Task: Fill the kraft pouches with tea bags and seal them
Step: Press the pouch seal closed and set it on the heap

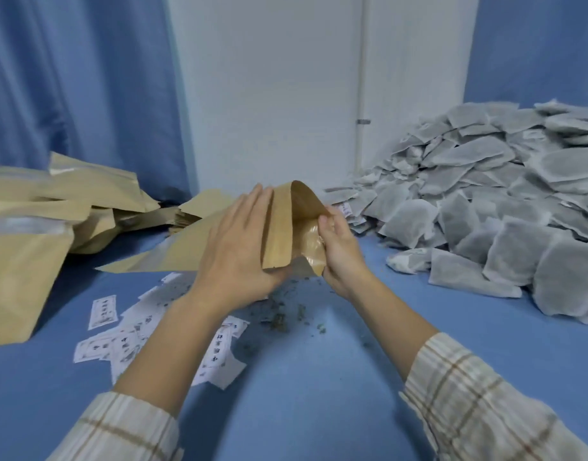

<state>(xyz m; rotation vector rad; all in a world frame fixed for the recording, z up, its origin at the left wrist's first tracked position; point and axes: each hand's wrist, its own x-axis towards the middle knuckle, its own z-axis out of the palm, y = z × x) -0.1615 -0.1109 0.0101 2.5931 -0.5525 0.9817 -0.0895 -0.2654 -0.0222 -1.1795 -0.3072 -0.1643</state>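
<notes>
Left hand [239,241] flat-fingered and right hand [339,247] pinching spread the kraft pouch [279,227] mouth, seemingly empty; next, tea bags [485,201] go between the fingers

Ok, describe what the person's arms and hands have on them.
Both hands, left hand and right hand, are bare: no gloves, rings or watch visible. The forearms are bare too; cream sleeves with a brown plaid check are pushed up toward the elbows.
</notes>
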